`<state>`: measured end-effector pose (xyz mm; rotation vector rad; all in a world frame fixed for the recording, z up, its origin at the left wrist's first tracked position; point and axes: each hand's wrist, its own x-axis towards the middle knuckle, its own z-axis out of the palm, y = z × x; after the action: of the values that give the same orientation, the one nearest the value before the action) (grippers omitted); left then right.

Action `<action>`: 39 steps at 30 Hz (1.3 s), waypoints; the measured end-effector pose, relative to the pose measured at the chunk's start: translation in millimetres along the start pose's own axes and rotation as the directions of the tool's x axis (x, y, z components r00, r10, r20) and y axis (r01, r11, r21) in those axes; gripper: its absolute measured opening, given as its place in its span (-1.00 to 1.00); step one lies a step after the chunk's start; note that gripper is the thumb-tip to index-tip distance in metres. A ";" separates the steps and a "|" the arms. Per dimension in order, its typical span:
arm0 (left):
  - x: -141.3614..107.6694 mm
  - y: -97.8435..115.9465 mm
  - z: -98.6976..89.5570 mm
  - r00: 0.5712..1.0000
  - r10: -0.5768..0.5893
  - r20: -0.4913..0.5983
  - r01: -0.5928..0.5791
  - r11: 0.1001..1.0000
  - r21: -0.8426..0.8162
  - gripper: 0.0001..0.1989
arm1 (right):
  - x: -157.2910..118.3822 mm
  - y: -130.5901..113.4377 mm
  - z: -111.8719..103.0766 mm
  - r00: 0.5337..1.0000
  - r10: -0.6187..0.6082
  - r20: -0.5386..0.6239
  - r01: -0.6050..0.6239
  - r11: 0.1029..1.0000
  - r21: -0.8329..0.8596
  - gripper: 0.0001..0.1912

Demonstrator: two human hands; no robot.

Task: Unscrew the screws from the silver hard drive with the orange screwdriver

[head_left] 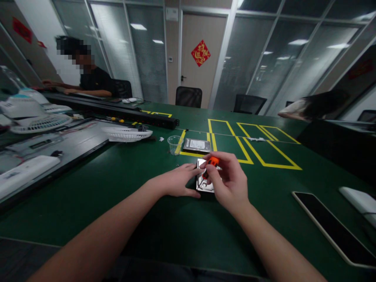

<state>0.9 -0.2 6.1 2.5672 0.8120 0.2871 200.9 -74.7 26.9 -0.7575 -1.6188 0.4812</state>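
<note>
A silver hard drive [201,186] lies on the green table in front of me. My left hand [179,180] steadies it from the left, its index finger reaching over the top and its thumb along the near corner. My right hand [232,180] grips a screwdriver [214,161] with an orange and black handle, tilted over the drive. Its thin shaft points down to the lower left of the drive's metal face. The right side of the drive is hidden behind my right hand. Just beyond, a second hard drive [196,145] lies label up, beside a clear plastic cup [175,145].
Yellow tape outlines [277,166] mark the green table [141,231]. On the right are a phone [331,227] and a white device [360,201]. At left stand a large metal panel [85,143], a long black bar [141,113] and white fan parts [127,134]. A person [94,80] sits at the far left.
</note>
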 end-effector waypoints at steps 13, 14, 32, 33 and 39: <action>1.0 -2.5 1.5 1.000 0.006 -0.006 -0.006 1.000 0.021 -0.12 | -0.3 -1.7 -6.2 0.999 -0.008 0.054 0.009 1.000 -0.013 -0.63; 0.8 -2.0 1.1 1.000 0.004 -0.002 -0.004 1.000 0.023 -0.13 | -0.1 -1.7 -6.0 0.999 -0.007 0.052 0.008 1.000 -0.014 -0.63; 0.5 -0.1 0.6 1.000 0.005 -0.004 -0.005 1.000 0.017 -0.07 | -0.4 -0.9 -2.1 1.000 -0.012 0.013 0.012 1.000 0.014 -0.68; 0.7 0.0 0.4 1.000 0.005 -0.003 -0.005 1.000 0.021 -0.09 | -0.6 -1.6 -2.7 1.000 -0.015 0.022 0.015 1.000 0.019 -0.67; 0.5 -0.3 -0.2 1.000 -0.011 0.008 0.011 1.000 0.017 -0.22 | -0.5 -3.5 -5.1 0.999 -0.023 0.041 0.023 1.000 0.001 -0.63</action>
<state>1.2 0.3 6.1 2.5777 0.8288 0.2676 205.2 -78.0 29.9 -0.7314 -1.6640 0.4836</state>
